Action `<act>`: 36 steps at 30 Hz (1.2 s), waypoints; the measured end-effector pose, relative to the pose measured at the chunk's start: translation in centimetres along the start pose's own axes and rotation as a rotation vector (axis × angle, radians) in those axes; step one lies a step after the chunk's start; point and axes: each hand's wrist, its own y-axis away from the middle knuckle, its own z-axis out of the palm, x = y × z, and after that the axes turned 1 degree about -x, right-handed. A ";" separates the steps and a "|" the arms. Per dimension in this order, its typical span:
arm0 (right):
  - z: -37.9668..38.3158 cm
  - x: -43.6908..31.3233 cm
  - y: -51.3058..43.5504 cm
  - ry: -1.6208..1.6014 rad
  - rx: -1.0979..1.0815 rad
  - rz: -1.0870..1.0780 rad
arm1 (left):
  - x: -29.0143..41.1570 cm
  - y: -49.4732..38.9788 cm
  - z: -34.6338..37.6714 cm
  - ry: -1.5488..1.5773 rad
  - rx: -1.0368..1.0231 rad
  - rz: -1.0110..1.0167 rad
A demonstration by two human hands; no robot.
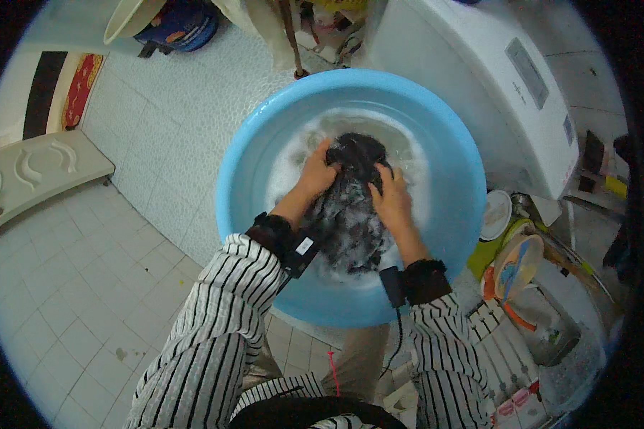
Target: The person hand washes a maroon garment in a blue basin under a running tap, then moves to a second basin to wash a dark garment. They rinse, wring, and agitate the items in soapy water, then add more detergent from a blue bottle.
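Note:
A dark, wet cloth item (pixel 349 214), likely a garment, lies in sudsy water inside a large light-blue plastic basin (pixel 464 161). White foam (pixel 284 177) rings the cloth. My left hand (pixel 319 171) grips the cloth's upper left edge, its fingers curled into the fabric. On the opposite side my right hand (pixel 393 195) has its fingers bent over the right edge of the same cloth. Some fingertips of both hands are hidden in the folds. Each wrist wears a black band with a small box attached.
A white appliance (pixel 461 80), perhaps a washing machine, stands close to the basin's upper right. Several containers, including a round tub (pixel 519 263), crowd the right side. A wooden pole (pixel 292 43) meets the floor behind the basin. A cream moulded panel (pixel 48 171) sits at left.

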 end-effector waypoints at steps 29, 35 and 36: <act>-1.7 0.6 -0.3 0.095 0.289 0.070 | 1.7 1.2 -3.0 -0.303 -0.037 0.313; -2.8 -5.0 -0.7 -0.930 0.050 0.435 | 2.8 0.9 0.8 0.816 0.071 -0.294; -2.9 -6.8 0.4 -0.783 0.155 0.228 | 3.0 1.5 1.7 0.916 0.043 -0.341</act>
